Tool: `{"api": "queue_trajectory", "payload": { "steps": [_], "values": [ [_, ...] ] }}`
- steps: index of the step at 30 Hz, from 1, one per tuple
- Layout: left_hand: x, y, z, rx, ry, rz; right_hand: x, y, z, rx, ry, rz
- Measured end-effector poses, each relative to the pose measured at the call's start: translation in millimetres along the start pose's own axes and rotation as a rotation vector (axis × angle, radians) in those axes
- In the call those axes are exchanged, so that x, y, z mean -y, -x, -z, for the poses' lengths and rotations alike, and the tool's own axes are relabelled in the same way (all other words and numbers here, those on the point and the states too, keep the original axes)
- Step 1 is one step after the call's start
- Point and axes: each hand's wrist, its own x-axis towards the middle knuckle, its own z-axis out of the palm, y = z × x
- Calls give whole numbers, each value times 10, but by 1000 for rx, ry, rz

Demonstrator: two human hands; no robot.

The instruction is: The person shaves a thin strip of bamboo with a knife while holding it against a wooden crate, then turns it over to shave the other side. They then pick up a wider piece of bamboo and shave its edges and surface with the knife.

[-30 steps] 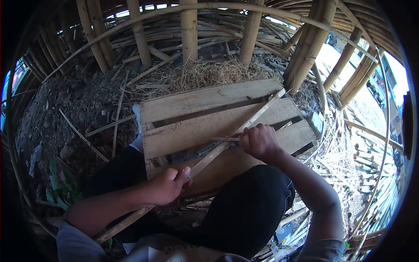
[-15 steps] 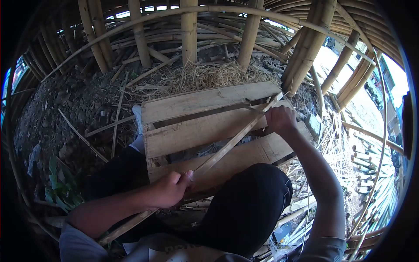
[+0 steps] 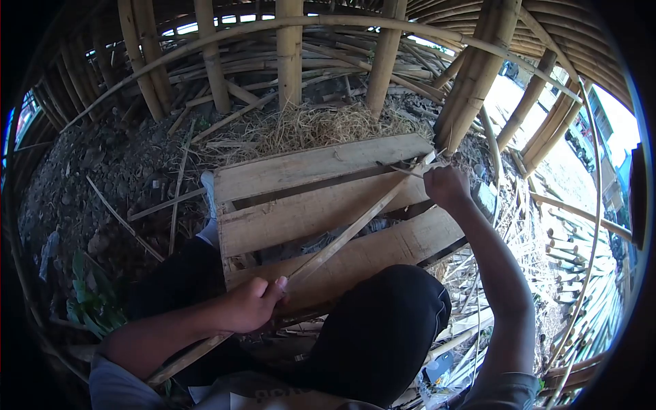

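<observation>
A long, flat bamboo strip [image 3: 342,240] lies diagonally over a slatted wooden platform [image 3: 287,164]. Its lower part is gripped in my left hand [image 3: 254,306], with the end passing back under my forearm. My right hand [image 3: 447,186] is closed on the handle of a thin-bladed knife [image 3: 400,168], near the strip's upper end at the platform's right corner. The blade points left and crosses the strip there. Most of the handle is hidden in my fist.
Dry shavings [image 3: 321,126] are heaped behind the platform, before upright bamboo posts [image 3: 289,61]. Cut bamboo poles [image 3: 570,253] lie at the right. My knee [image 3: 389,328] is at the platform's front edge. A leafy plant [image 3: 92,301] grows at the lower left.
The knife blade now shows more clearly, sitting by the strip's upper end. My right hand is slightly farther from the strip. The whole view has shifted a little.
</observation>
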Motion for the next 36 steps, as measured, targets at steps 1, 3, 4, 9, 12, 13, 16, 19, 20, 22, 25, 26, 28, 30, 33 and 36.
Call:
{"api": "queue_trajectory", "payload": {
  "steps": [1,3,4,9,12,13,16,19,20,22,25,26,28,30,33,36],
  "values": [
    [14,4,-4,-14,-19,-11,87,52,91,18,-14,2],
    [4,15,26,-26,-38,-22,123,72,99,-46,-77,-15],
    [-20,31,62,-1,-16,-32,162,78,198,-45,-77,-17],
    [2,55,121,12,7,-98,6,-206,110,-173,-453,-119],
    [-6,112,86,-33,-73,-27,-24,-322,136,-234,-505,-123],
    [58,105,87,-12,-69,-49,-34,-346,157,-215,-540,-90],
    [99,139,71,-22,-94,-99,36,-316,243,-120,-602,-66],
    [27,223,68,-48,-160,-143,46,-321,91,-114,-600,28],
    [-1,255,70,-44,-198,-157,46,-333,34,-95,-631,-3],
    [-16,321,54,-35,-236,-161,21,-345,6,-73,-662,-34],
    [-19,408,38,-39,-263,-175,-26,-365,11,54,-505,-33],
    [-10,427,36,-52,-253,-184,-28,-370,-13,22,-590,-64],
    [46,452,33,-57,-224,-200,-10,-375,-45,-12,-674,-96],
    [82,475,18,-62,-191,-215,39,-378,-50,-147,-960,-190],
    [126,504,14,-27,-156,-178,137,-374,57,-201,-960,-314],
    [171,527,48,-3,-149,-175,211,-400,101,-366,-990,-375]
  ]
}}
